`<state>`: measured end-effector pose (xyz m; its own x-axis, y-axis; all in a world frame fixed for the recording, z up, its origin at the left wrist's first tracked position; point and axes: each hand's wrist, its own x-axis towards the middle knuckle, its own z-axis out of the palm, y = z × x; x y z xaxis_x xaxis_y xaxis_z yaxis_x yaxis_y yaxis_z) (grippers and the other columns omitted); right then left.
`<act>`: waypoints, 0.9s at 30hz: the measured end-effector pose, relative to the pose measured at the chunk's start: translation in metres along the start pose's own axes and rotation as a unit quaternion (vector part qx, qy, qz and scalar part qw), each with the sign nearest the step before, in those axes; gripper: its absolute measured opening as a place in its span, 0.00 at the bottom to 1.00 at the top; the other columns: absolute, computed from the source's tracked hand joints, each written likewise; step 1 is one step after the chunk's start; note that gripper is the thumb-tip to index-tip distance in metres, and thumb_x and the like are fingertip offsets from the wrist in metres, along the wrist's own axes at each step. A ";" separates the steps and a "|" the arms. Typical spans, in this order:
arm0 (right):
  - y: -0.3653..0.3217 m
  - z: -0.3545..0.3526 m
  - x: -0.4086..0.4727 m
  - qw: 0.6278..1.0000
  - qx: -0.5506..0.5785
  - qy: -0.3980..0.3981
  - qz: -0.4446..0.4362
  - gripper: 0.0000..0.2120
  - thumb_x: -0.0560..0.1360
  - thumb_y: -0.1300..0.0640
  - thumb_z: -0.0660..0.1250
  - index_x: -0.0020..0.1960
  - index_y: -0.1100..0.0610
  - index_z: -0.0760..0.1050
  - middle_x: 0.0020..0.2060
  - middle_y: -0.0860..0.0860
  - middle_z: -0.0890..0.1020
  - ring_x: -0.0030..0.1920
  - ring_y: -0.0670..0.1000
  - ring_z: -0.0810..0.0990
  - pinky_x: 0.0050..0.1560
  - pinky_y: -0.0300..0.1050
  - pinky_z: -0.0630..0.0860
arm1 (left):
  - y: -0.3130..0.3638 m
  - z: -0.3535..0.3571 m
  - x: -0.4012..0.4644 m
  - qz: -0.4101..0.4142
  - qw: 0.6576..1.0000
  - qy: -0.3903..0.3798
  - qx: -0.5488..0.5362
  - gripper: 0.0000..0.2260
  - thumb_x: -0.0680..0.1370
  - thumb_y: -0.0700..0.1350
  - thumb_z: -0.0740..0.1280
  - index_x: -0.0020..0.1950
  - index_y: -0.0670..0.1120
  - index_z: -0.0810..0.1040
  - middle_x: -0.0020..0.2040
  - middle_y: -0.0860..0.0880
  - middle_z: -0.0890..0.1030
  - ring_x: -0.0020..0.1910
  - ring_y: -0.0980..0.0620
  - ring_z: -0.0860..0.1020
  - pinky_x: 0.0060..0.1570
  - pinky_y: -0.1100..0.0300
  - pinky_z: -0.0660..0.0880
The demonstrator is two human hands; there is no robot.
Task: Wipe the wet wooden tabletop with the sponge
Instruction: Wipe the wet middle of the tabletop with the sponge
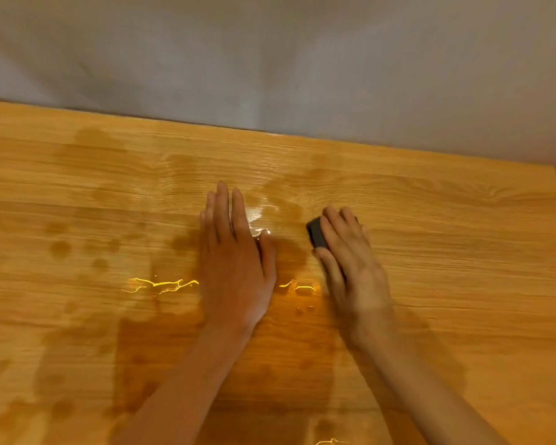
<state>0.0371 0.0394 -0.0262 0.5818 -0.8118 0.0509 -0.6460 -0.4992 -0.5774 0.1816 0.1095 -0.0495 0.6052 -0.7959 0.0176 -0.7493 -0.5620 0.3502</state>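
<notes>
Nearest, at 6 o'clock, both bare forearms ran up from the bottom edge over the wooden tabletop [463, 239], crossing broad dark wet patches [148, 345] on the grain. Thin bright glints of standing water [161, 284] lay at about 9 o'clock from the left hand's wrist, and a shorter streak sat between the two hands. The left hand [235, 261] lay flat, palm down, fingers straight and close together pointing toward 12 o'clock, holding nothing, just pressing on the wood. The right hand [347, 261], near it at 3 o'clock, was curled over a dark sponge [316, 232]; thumb along the sponge's near side, fingers draped over its top, only its left end showing. The sponge sat on the table surface, at about 2 o'clock from the left hand's thumb, beside a shiny wet spot. Farther out, faint damp blotches spread toward 10 o'clock. Beyond the table's far edge stood a pale wall [270, 59].
</notes>
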 end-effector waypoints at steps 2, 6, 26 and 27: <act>0.003 -0.004 0.017 1.000 0.024 -0.016 0.009 0.20 0.81 0.53 0.61 0.71 0.58 0.71 0.72 0.50 0.69 0.76 0.49 0.60 0.77 0.50 0.56 | 0.000 0.001 0.002 0.004 1.000 0.006 -0.002 0.28 0.84 0.51 0.53 0.80 0.37 0.57 0.82 0.39 0.56 0.81 0.42 0.53 0.80 0.49 0.50; 0.001 0.004 0.123 0.997 0.030 0.037 0.054 0.18 0.81 0.56 0.62 0.69 0.59 0.72 0.70 0.54 0.72 0.75 0.54 0.63 0.75 0.52 0.60 | -0.001 0.001 0.004 0.008 1.000 -0.005 0.004 0.28 0.85 0.50 0.54 0.81 0.37 0.55 0.82 0.39 0.54 0.82 0.42 0.51 0.81 0.48 0.50; -0.028 0.029 0.089 0.999 -0.002 0.028 0.025 0.20 0.83 0.54 0.56 0.73 0.58 0.67 0.74 0.53 0.67 0.77 0.53 0.59 0.77 0.50 0.53 | -0.002 0.003 0.002 0.013 0.999 0.037 -0.013 0.27 0.84 0.49 0.54 0.80 0.37 0.58 0.81 0.39 0.58 0.81 0.41 0.55 0.80 0.49 0.53; -0.028 0.026 0.063 1.000 -0.010 0.020 0.005 0.20 0.83 0.54 0.57 0.73 0.57 0.67 0.74 0.52 0.67 0.77 0.52 0.58 0.78 0.48 0.52 | -0.003 0.003 0.002 0.015 0.999 0.040 -0.017 0.27 0.84 0.48 0.55 0.80 0.37 0.58 0.81 0.39 0.58 0.81 0.41 0.55 0.80 0.48 0.53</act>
<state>0.1051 0.0103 -0.0281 0.5550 -0.8282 0.0774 -0.6617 -0.4960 -0.5622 0.1838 0.1091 -0.0533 0.6029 -0.7911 0.1032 -0.7592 -0.5291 0.3792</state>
